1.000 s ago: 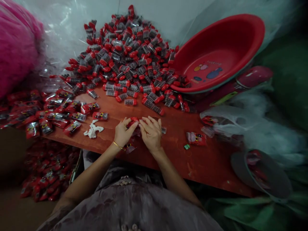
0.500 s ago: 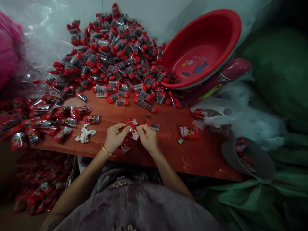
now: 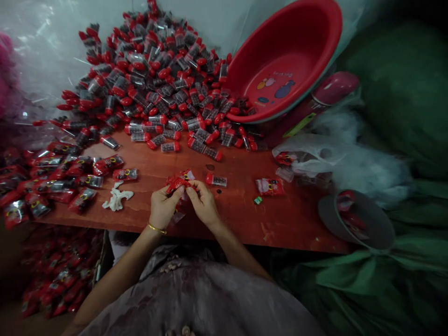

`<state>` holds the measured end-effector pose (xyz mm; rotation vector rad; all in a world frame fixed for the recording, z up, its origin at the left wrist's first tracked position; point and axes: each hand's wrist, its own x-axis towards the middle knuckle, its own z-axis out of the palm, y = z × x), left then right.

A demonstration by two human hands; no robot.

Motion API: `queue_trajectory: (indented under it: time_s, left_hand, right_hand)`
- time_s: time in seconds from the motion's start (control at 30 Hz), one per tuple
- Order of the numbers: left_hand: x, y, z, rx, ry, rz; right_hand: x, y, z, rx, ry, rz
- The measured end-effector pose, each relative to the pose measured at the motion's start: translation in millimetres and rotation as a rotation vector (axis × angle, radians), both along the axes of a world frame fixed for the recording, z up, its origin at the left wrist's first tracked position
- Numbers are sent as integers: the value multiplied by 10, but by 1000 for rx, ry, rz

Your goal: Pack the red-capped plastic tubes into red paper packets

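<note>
Head view — both hands [image 3: 162, 205] pinch a red packet [image 3: 178, 180] — its near edge hidden.

Capped tube [image 3: 217, 180] obstructs near right fingers [image 3: 202, 189]; gap toward red packet [image 3: 275, 186].

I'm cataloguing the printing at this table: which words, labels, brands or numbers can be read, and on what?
No text reads with certainty.
Red basin: small lettering above the cartoon shapes, too blurred.
Pink object: pale marks, illegible.
Held red packet: print too small.
Red packets at left: print too small.
Small green piece: any text is too small.
</note>
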<state>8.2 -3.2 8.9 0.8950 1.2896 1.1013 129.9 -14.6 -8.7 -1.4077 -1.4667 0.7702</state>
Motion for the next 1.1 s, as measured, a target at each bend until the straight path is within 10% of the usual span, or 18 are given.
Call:
queue_trajectory:
  time_s: [0.3,0.53,0.8,0.93,1.1]
  left_hand:
    - [95,42,-50,131,141,11]
    - [91,93,102,-294,-315,23]
    - [51,166,205,-438,-435,-13]
    - [98,140,181,-423,-439,-23]
    - [125,95,105,-268,-325,46]
  right_hand:
    - [20,-2,-13,51,-122,-101]
    - [127,82,65,44,-188,16]
    - [915,274,-90,7,-719,-116]
    - [996,150,-167,-32,-537,-89]
    - [774,-168,140,-242,27,-38]
